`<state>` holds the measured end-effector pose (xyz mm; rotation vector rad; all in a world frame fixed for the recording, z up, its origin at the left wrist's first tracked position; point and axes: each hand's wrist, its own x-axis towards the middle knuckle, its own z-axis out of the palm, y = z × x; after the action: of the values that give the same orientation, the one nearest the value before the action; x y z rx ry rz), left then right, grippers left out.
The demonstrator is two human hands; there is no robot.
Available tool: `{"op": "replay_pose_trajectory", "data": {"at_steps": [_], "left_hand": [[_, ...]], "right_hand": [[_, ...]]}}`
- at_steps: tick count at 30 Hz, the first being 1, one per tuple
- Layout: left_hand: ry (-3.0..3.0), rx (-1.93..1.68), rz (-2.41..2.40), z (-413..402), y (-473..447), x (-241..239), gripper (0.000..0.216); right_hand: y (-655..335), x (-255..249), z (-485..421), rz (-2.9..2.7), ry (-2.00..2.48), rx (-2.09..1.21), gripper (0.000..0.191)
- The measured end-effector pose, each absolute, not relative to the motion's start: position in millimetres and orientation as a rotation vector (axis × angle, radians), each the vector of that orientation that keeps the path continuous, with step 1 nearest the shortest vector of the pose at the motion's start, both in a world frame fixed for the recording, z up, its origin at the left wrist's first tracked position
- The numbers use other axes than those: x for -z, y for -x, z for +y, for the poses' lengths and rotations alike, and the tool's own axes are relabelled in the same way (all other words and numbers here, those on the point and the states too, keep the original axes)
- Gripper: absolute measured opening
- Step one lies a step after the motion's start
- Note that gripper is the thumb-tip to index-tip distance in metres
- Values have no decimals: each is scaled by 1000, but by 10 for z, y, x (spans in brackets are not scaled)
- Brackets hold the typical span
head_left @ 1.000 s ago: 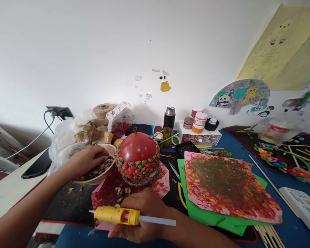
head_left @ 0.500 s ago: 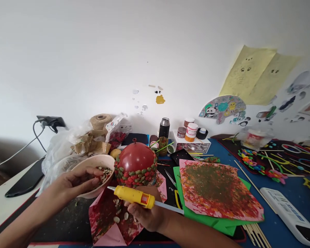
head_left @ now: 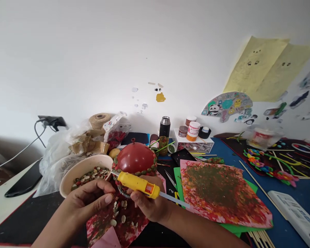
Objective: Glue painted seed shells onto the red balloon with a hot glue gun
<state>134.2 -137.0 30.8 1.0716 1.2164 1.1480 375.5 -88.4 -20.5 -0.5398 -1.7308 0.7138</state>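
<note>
My right hand (head_left: pixel 150 205) is closed round a yellow glue gun (head_left: pixel 138 183), whose clear glue stick juts out to the right. Its nozzle points left toward my left hand (head_left: pixel 91 201), whose fingertips are pinched on something too small to name. Just behind stands a red balloon (head_left: pixel 134 157) with rows of red and green seeds stuck round its lower part. A cream bowl (head_left: pixel 74 172) of mixed seeds sits to the left of the balloon. Loose seeds lie on the paint-smeared pink paper (head_left: pixel 124 225) under my hands.
A painted pink sheet (head_left: pixel 219 187) lies on green paper at right, with scissors (head_left: pixel 170 177), wooden sticks (head_left: pixel 259 187) and a white remote (head_left: pixel 291 210). Paint jars (head_left: pixel 193 129), a black flask (head_left: pixel 164 126), twine (head_left: pixel 100 120) and plastic bags (head_left: pixel 59 151) line the back. A black phone (head_left: pixel 19 182) lies at the left.
My left hand left the seed bowl and came in front of the balloon, pinched. My right hand lifted the glue gun from the table edge up toward the left hand.
</note>
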Motion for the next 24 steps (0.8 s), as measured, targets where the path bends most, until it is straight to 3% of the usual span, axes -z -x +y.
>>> {"op": "replay_pose_trajectory", "data": {"at_steps": [11, 15, 24], "left_hand": [[-1082, -1167, 1076, -1241, -1684, -426, 59], [-1117, -1193, 1111, -1260, -1757, -492, 63], [-1095, -1275, 1212, -1386, -1671, -117, 61]], "right_hand": [[-3793, 166, -855, -1681, 497, -618, 74], [-3789, 190, -843, -1660, 538, -630, 80], [-3783, 145, -846, -1634, 562, -608, 67]]}}
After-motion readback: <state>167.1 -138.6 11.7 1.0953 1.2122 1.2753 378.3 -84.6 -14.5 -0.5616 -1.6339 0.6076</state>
